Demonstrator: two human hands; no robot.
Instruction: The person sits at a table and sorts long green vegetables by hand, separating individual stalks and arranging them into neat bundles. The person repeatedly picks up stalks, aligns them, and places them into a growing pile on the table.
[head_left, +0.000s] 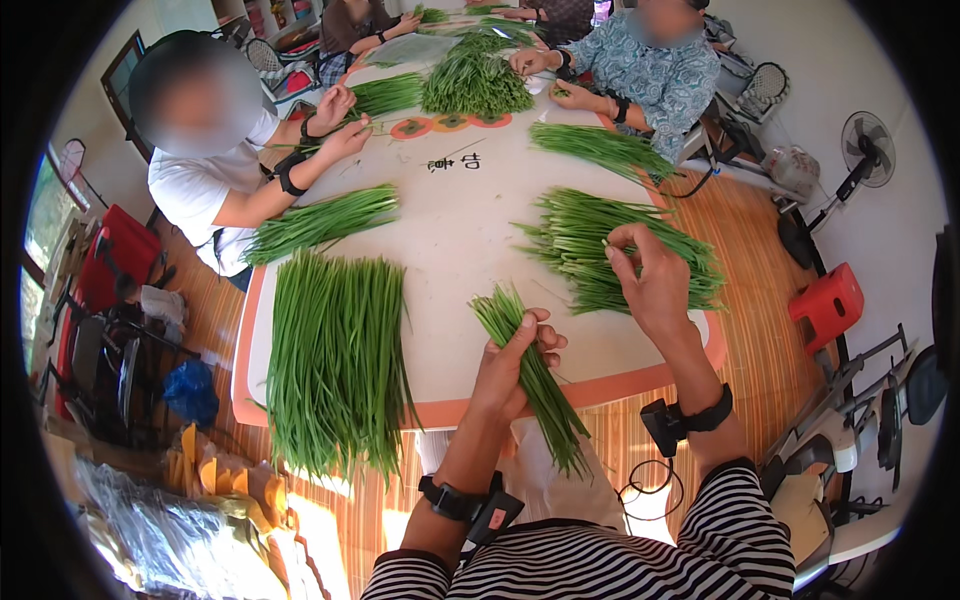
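My left hand grips a slim bunch of green garlic chives, cut ends pointing up and away, leaf tips hanging past the table's near edge. My right hand is raised over a loose pile of chives on the right side of the table. Its thumb and forefinger pinch a small pale stem end; the rest of that piece is hidden. To the left lies a broad, neatly aligned stack of chives, its leaves drooping over the near edge.
Across the left side, a person in a white shirt handles chives; another in a patterned shirt works at far right. A large chive heap lies between them. A red stool and a standing fan are at right.
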